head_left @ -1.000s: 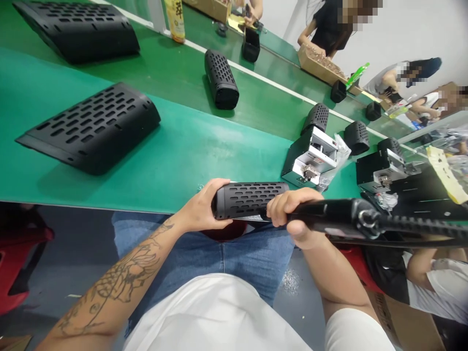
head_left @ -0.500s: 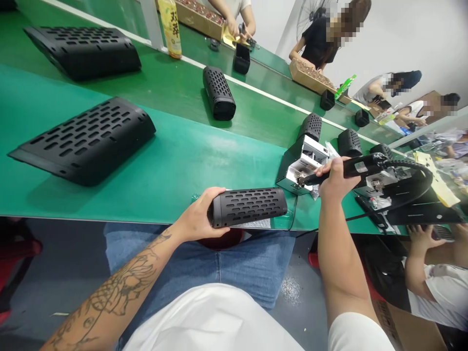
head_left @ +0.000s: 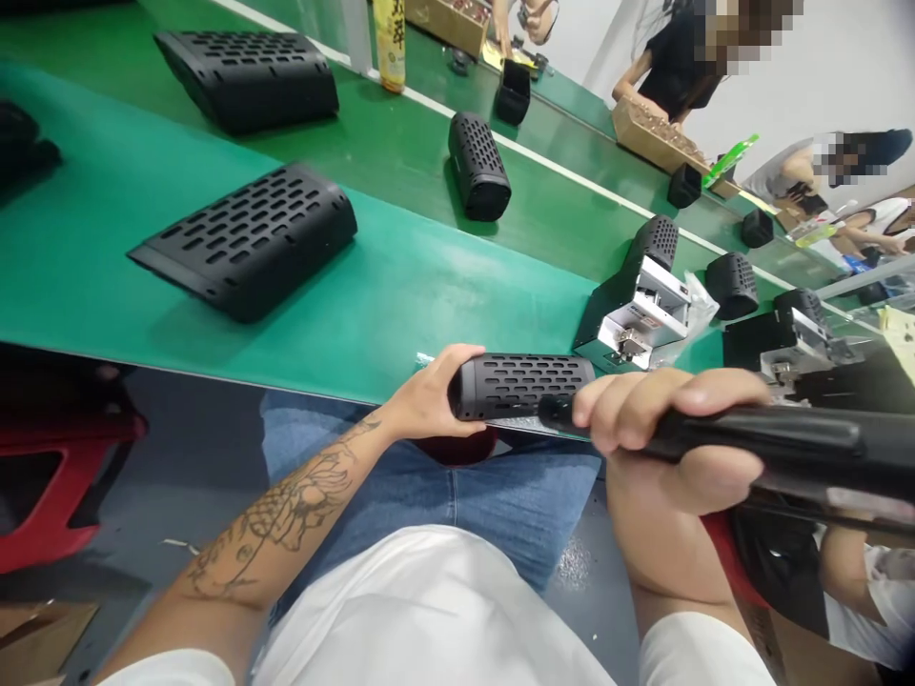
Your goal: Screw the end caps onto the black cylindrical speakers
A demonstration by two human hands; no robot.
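Note:
My left hand grips the left end of a black slotted housing, which lies near the front edge of the green table. Wrapped around a black electric screwdriver is my right hand. The screwdriver lies roughly level, its tip pointing left over the lower right part of the housing; whether the tip touches it I cannot tell. Behind my right hand stands a screw feeder with a silver front. Part of the housing's right end is hidden by the screwdriver and fingers.
Larger black slotted housings lie at the left, and a smaller one stands mid-table. A second screw feeder is at the right. A yellow drink bottle stands at the back. Several people work across the table and at the right.
My right hand has brought the screwdriver from the screw feeder back toward me and over the housing. My left hand keeps its hold. The view has shifted left.

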